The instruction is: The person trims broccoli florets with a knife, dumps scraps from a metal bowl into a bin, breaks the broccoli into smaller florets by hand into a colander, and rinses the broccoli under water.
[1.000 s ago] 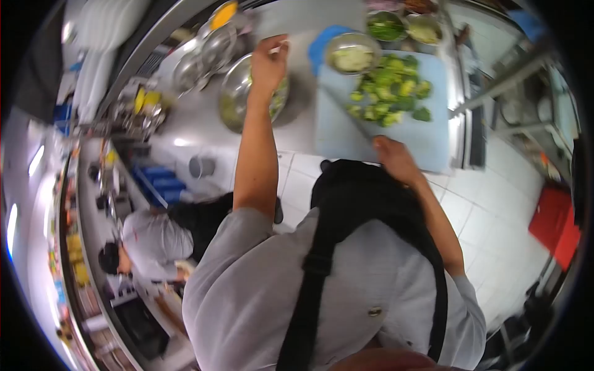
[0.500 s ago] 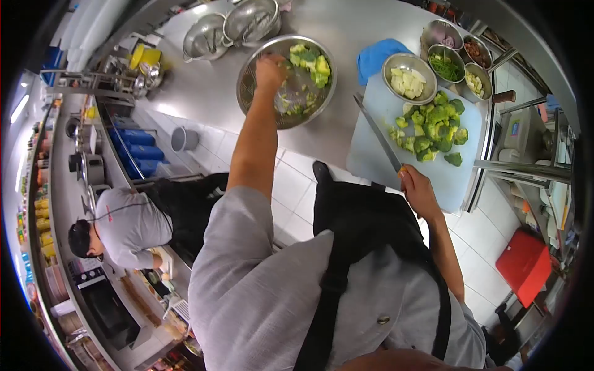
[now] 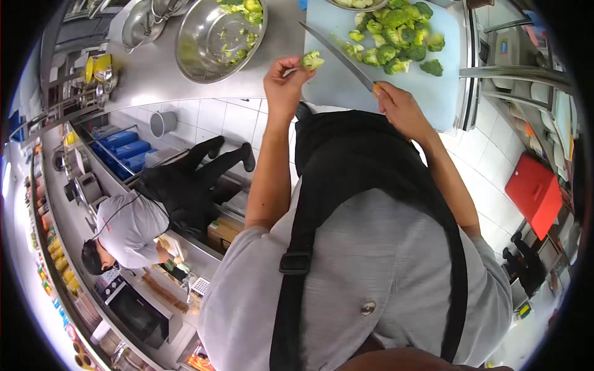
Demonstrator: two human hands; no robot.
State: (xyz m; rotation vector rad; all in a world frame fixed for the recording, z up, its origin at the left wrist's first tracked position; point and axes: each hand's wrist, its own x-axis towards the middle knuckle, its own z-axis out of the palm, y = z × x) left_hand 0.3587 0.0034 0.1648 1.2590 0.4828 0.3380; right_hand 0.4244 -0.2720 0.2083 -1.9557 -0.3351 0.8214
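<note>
Between the fingertips of my left hand (image 3: 286, 86) is a broccoli floret (image 3: 312, 60), near the left edge of the cutting board (image 3: 427, 99). My right hand (image 3: 402, 106) grips the handle of a knife (image 3: 343, 57), its blade slanting up and left over the board. A pile of cut broccoli (image 3: 399, 34) lies on the board's upper part. To the left, a perforated steel bowl (image 3: 187, 52) holds some florets and small bits. A bowl of pale pieces (image 3: 356, 3) is partly cut off at the top edge.
Metal strainers (image 3: 141, 26) stand at the counter's upper left. Another person (image 3: 131, 226) bends over a counter on the left. A grey bucket (image 3: 163, 124) and blue containers (image 3: 127, 148) are below the counter. Metal rails (image 3: 520, 74) and a red object (image 3: 533, 193) are at right.
My left hand has come out of the steel bowl and over beside the board, now with a floret. The knife stays in my right hand. The view has shifted, and the bowls appear higher.
</note>
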